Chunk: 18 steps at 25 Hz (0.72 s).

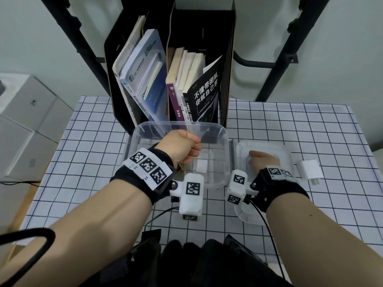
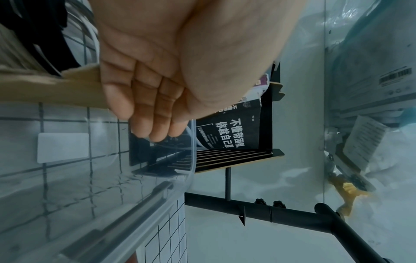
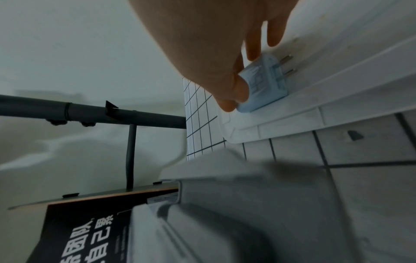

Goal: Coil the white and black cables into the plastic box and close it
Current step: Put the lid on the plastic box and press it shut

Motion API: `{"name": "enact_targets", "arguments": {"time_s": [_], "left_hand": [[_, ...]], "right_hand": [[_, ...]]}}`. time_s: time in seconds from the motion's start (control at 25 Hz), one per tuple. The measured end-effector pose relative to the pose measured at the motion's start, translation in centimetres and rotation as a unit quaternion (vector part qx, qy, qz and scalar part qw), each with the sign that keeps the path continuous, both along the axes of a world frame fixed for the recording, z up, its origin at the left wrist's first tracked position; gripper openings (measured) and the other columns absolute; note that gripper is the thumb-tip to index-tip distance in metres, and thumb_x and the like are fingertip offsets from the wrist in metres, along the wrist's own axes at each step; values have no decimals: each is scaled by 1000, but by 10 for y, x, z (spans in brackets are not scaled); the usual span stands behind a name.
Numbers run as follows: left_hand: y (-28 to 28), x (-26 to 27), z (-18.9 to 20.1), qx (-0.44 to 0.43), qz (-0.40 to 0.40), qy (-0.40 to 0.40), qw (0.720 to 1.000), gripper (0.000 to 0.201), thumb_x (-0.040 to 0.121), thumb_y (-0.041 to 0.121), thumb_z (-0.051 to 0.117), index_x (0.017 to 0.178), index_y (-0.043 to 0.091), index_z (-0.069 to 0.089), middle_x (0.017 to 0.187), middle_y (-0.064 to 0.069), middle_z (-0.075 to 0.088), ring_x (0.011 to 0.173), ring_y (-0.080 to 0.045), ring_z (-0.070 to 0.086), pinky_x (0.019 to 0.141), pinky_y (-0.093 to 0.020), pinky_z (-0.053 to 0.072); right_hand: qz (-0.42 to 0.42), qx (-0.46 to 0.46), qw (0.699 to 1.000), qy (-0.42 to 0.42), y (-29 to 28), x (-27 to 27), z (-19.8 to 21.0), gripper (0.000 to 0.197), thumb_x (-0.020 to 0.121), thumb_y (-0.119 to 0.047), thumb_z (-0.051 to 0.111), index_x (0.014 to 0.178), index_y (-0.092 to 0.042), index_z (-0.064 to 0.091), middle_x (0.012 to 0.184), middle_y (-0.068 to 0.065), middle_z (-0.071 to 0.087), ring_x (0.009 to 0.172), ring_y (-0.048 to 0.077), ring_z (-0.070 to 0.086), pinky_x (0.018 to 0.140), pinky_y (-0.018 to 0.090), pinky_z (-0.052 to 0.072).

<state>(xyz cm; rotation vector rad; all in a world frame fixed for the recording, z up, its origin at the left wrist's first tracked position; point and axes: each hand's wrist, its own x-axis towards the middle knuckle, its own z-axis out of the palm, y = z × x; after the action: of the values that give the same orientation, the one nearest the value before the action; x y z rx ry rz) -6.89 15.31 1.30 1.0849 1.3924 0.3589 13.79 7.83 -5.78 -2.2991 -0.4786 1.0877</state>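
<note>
Springing coils are the risk

Holding down inside the open plastic box (image 1: 224, 141), the left hand (image 1: 182, 148) has its fingers curled under. Whether they grip anything I cannot tell. Loops of white cable (image 2: 94, 41) and black cable (image 2: 65, 53) sit by its wrist, at the box's near left. The right hand (image 1: 263, 160) pinches a charger plug (image 3: 261, 85) on the lid (image 1: 286, 154), just right of the box. If the left hand lifts early, the stiff loops could unwind over the rim and jam the lid.
</note>
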Motion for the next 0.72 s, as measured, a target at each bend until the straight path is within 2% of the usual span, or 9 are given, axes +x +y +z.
{"name": "enact_targets", "arguments": {"time_s": [0.04, 0.12, 0.2, 0.32, 0.4, 0.56, 0.64, 0.72], "left_hand": [[0, 0, 0, 0, 0, -1, 1000, 23, 92, 1, 42, 94, 11, 62, 83, -4, 67, 67, -14, 62, 59, -26, 49], [0, -1, 0, 0, 0, -3, 1000, 23, 92, 0, 42, 94, 11, 62, 83, -5, 67, 67, -15, 62, 60, -26, 50], [0, -1, 1, -1, 0, -4, 1000, 23, 93, 0, 41, 93, 11, 62, 83, -5, 67, 67, -15, 62, 59, -26, 50], [-1, -4, 1, -2, 1, -4, 1000, 24, 92, -1, 41, 90, 12, 61, 83, -6, 66, 67, -15, 62, 56, -25, 49], [-1, -5, 2, -3, 3, -5, 1000, 24, 92, -1, 41, 88, 12, 61, 83, -6, 66, 66, -15, 61, 55, -25, 48], [-2, -7, 5, -5, 7, -10, 1000, 24, 93, -1, 41, 85, 13, 60, 80, -5, 66, 64, -15, 60, 55, -24, 48], [-3, -8, 6, -5, 8, -11, 1000, 24, 92, -1, 41, 85, 12, 60, 80, -6, 65, 63, -15, 60, 57, -25, 48], [-4, -9, 8, -4, 5, -12, 1000, 24, 92, -1, 41, 86, 12, 60, 80, -6, 65, 64, -15, 60, 57, -25, 48]], "right_hand": [[14, -9, 1000, -10, 1, 0, 0, 35, 97, -10, 46, 125, -23, 63, 132, 2, 59, 107, 25, 59, 84, 20, 40], [46, -25, 998, -23, 1, 2, -1, 39, 97, -7, 42, 125, -23, 63, 133, 3, 58, 106, 25, 58, 84, 21, 40], [96, -54, 993, -46, 1, 2, -3, 41, 97, -7, 38, 125, -25, 63, 138, 3, 55, 112, 26, 57, 91, 24, 42], [201, -132, 964, -112, 3, 3, -10, 41, 99, -15, 37, 133, -30, 54, 151, -4, 39, 131, 26, 44, 107, 30, 36], [229, -162, 949, -140, 5, 4, -16, 41, 99, -19, 39, 137, -31, 48, 154, -3, 32, 135, 25, 39, 108, 35, 36], [164, -185, 960, -130, 10, 3, -23, 54, 91, -31, 56, 143, -24, 40, 147, 5, 41, 127, 33, 45, 104, 40, 41], [154, -200, 958, -133, 11, 2, -25, 55, 88, -32, 61, 139, -23, 45, 143, 6, 44, 125, 33, 46, 103, 41, 42], [137, -180, 965, -133, 12, 4, -29, 47, 88, -28, 59, 134, -21, 52, 139, 8, 48, 124, 32, 49, 98, 36, 45]]}}
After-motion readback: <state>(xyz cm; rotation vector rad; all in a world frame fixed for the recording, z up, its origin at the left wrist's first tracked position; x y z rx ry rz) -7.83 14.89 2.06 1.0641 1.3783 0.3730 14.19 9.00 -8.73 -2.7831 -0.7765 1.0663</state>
